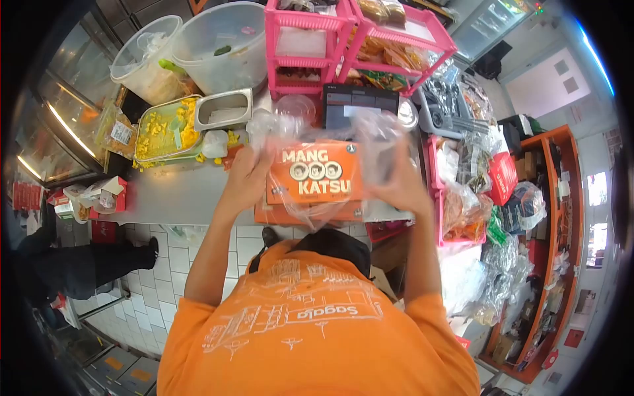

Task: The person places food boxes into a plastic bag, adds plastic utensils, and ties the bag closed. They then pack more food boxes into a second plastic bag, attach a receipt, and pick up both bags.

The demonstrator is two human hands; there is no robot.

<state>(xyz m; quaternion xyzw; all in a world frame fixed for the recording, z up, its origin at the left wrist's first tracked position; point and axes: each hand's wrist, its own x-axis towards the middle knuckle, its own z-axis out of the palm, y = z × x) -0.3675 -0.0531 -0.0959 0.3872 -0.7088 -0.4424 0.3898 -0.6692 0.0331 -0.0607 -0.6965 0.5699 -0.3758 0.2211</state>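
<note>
An orange food box [317,173] printed "MANG KATSU" lies at the front edge of the steel counter, with a clear plastic bag [310,210] around it. My left hand [249,177] grips the bag at the box's left side. At the right side, my right hand [399,179] is closed on the bag's other edge, its fingers partly smeared by motion. Beneath the bagged box, a second orange box [277,214] shows its lower edge. Behind them stands a dark tablet-like screen [356,117].
To the left sit a tray of yellow pieces [162,132], a steel pan [223,111] and large clear tubs [221,49]. Pink racks [307,43] rise at the back. Packed plastic items [465,211] crowd the right. A person in dark trousers [112,267] is at far left.
</note>
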